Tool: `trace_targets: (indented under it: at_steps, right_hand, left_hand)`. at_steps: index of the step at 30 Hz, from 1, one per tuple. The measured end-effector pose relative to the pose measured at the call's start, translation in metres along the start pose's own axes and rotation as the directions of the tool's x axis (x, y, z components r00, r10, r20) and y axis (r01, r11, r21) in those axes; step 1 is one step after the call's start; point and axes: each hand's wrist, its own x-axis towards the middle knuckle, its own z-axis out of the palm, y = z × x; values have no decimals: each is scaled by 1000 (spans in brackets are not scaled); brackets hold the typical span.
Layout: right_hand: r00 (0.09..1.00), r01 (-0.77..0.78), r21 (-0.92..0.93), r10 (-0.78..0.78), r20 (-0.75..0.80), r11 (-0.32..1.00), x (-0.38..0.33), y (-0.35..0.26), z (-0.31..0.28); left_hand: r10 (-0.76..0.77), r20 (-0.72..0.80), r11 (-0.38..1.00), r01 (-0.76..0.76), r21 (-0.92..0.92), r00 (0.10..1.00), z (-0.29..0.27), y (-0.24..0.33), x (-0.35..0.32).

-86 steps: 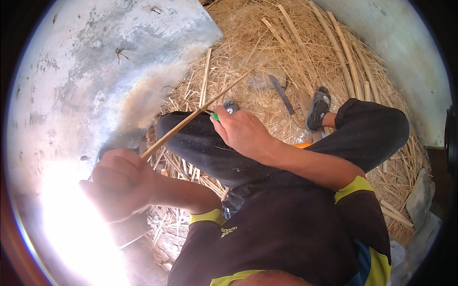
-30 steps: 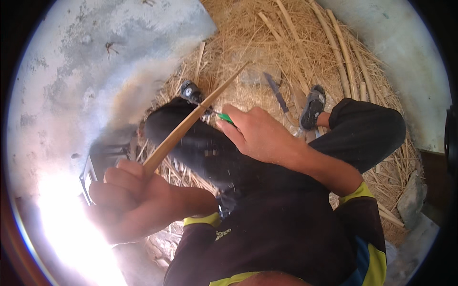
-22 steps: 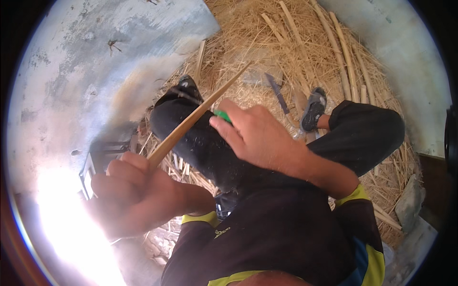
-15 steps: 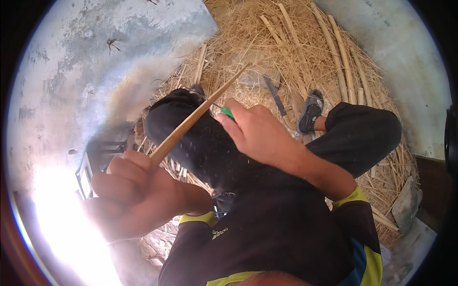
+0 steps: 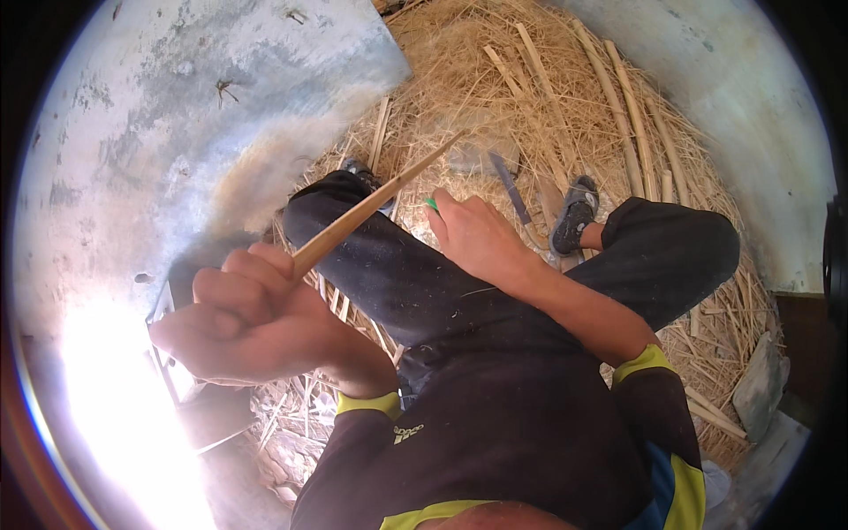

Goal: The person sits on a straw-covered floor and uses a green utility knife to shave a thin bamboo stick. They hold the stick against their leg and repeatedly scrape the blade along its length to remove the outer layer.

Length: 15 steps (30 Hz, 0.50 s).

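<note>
Person sat cross-legged on straw heap [image 5: 495, 97], cut canes [image 5: 618, 106] alongside. Left hand [image 5: 252, 322] fisted tight around bamboo strip [image 5: 375, 208], strip slanting up across knee, likely braced for working. Right hand [image 5: 477, 234] closed on green-handled tool [image 5: 431, 204] by strip. Spare knife [image 5: 511, 187] lay on straw within reach.

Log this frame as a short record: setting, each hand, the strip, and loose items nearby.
Setting: person seated on straw, legs in dark trousers
Left hand: fist closed around near end of bamboo strip
Right hand: on the knee, gripping a green-handled tool, mostly hidden
Strip: slants up and right over the left leg
Nearby: knife on straw, bamboo canes, sandal
</note>
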Motion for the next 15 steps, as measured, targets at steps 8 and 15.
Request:
trace_targets:
  at_steps: [8,15]
  right_hand:
    - [998,-36,16,35,58,999,-2,-6,1]
    - [998,16,78,-21,62,997,-4,-17,3]
  left_hand:
    - [5,58,1000,-4,-18,998,-11,0,-1]
    - [18,40,1000,-18,-3,999,-16,-6,2]
